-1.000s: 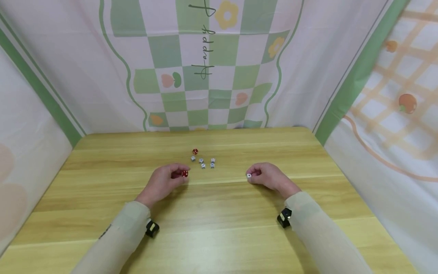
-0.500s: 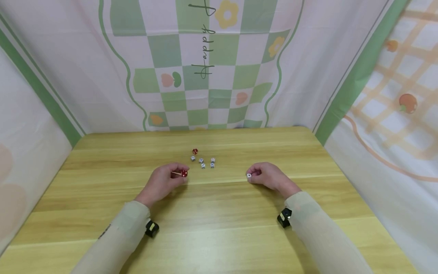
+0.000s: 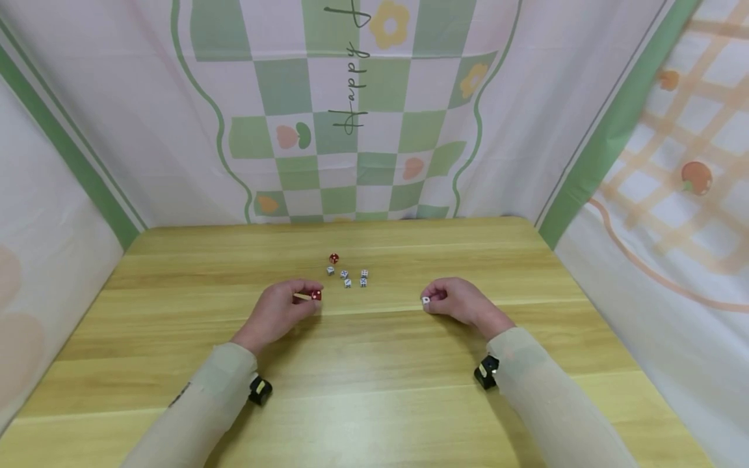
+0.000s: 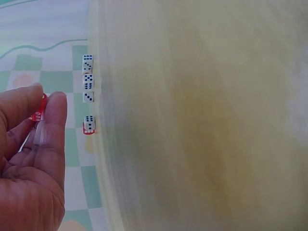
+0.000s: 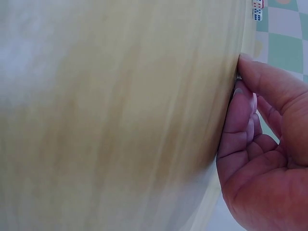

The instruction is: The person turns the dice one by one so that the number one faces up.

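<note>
Between thumb and fingertips, my left hand pinches a red die with white dots. The left wrist view shows this red die partly covered by the fingers. My right hand holds a small white die at its fingertips, close to the tabletop. In the right wrist view that die is mostly hidden by the right hand. Beyond the left hand, several white dice stand in a loose group on the wooden table. A second red die lies behind them.
A printed curtain hangs along the table's far edge, with more cloth at both sides. Each wrist wears a black camera, such as the left wrist camera. Bare wood lies between the two hands.
The red die in my left hand has turned slightly, and a gap now shows behind it between thumb and fingers. The right hand and the dice on the table look unmoved.
</note>
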A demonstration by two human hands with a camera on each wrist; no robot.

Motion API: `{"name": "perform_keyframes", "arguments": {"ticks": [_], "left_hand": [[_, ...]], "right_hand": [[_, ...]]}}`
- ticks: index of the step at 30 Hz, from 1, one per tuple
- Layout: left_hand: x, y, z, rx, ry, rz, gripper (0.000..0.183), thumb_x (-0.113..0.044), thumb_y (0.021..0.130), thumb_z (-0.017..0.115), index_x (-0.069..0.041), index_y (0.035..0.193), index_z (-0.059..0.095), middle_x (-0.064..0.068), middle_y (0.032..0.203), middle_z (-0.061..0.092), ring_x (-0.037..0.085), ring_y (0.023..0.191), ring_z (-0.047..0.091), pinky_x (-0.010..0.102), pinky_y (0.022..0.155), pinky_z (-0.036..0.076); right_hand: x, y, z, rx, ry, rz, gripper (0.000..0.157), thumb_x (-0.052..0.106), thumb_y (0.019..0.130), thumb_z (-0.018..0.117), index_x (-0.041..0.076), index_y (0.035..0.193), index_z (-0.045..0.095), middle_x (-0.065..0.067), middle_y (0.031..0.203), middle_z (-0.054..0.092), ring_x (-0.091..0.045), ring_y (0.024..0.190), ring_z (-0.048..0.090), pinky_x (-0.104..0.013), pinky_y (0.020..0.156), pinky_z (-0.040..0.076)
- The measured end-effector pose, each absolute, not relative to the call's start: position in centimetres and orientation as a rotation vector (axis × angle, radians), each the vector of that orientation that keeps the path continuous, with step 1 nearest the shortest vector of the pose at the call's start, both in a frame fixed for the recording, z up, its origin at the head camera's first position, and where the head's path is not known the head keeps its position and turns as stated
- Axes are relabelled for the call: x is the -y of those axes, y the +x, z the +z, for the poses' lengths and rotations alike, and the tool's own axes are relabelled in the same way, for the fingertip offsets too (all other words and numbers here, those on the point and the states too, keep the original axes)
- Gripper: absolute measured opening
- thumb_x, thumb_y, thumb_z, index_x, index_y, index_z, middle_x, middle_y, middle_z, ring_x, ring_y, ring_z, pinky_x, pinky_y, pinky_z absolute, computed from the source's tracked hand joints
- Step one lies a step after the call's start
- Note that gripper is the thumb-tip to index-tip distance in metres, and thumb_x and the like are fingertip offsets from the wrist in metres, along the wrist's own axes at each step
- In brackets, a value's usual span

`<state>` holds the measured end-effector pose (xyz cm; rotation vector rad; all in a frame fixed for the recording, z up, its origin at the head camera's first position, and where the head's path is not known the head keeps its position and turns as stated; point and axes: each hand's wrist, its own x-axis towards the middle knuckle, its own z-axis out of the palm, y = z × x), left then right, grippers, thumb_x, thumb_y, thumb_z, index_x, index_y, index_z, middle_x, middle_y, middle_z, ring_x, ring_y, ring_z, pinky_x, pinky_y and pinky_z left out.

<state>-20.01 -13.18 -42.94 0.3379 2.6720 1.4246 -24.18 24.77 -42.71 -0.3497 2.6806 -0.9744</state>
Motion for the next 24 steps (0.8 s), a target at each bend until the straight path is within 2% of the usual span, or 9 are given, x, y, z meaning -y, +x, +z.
{"name": "perform_keyframes", "arguments": {"ticks": [7,12,18,24], "left_hand": [[13.08,-20.00,-42.82,-2.700,0.386,1.424,0.032,-0.013,0.096,0.074,-0.009,0.128,0.070,0.002,0.113,0.074,0.023,0.104,0.072,0.037,0.088,0.060],[13.02,-20.00,-42.87,-2.701,0.380,1.426,0.029,-0.013,0.097,0.074,-0.010,0.126,0.071,0.000,0.110,0.074,0.020,0.104,0.070,0.036,0.088,0.060],[12.95,-20.03,-42.93,-2.670,0.337,1.448,0.030,-0.015,0.097,0.074,-0.011,0.126,0.072,0.000,0.115,0.075,0.020,0.106,0.072,0.034,0.084,0.060],[12.87,-20.05,-42.91,-2.674,0.353,1.452,0.031,-0.013,0.096,0.075,-0.008,0.127,0.071,0.002,0.114,0.075,0.022,0.105,0.072,0.034,0.084,0.060]], "right_hand": [[-24.78,-24.19,-42.66,-2.679,-0.334,-0.975,0.012,0.017,0.095,0.076,0.010,0.104,0.075,-0.001,0.094,0.069,-0.016,0.087,0.058,-0.034,0.084,0.047],[-24.76,-24.18,-42.70,-2.671,-0.329,-0.981,0.012,0.017,0.094,0.077,0.010,0.104,0.075,-0.002,0.095,0.069,-0.016,0.087,0.058,-0.034,0.084,0.047],[-24.89,-24.23,-42.79,-2.692,-0.360,-0.953,0.012,0.018,0.094,0.076,0.011,0.104,0.075,0.000,0.094,0.070,-0.015,0.087,0.059,-0.034,0.084,0.048],[-24.90,-24.19,-42.72,-2.697,-0.361,-0.952,0.013,0.018,0.094,0.076,0.011,0.104,0.075,0.000,0.094,0.070,-0.015,0.087,0.059,-0.034,0.085,0.048]]}}
